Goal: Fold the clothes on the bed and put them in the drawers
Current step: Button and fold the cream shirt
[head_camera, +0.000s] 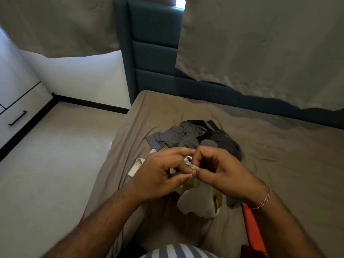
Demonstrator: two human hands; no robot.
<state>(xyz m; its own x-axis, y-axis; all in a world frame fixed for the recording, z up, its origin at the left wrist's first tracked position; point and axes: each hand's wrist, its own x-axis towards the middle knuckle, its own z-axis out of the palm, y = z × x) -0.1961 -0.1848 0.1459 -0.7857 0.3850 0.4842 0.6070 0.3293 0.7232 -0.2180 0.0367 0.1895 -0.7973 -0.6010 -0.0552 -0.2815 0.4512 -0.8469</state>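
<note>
A small cream and olive garment (199, 200) hangs over the bed (279, 155), held up by both hands at its top edge. My left hand (158, 174) pinches that edge with thumb and curled fingers. My right hand (219, 168) pinches the same edge right beside it, fingertips almost touching. Behind the hands lies a crumpled pile of grey and black clothes (195, 136) on the brown sheet. A cream garment (136, 167) shows to the left, partly hidden by my left hand. White drawers (18, 112) with a black handle stand at the far left.
A teal padded headboard (154, 53) rises at the far end of the bed. Grey curtains (260, 43) hang over it on both sides. An orange item (251, 224) lies on the sheet by my right forearm. Pale floor (55, 155) runs between bed and drawers.
</note>
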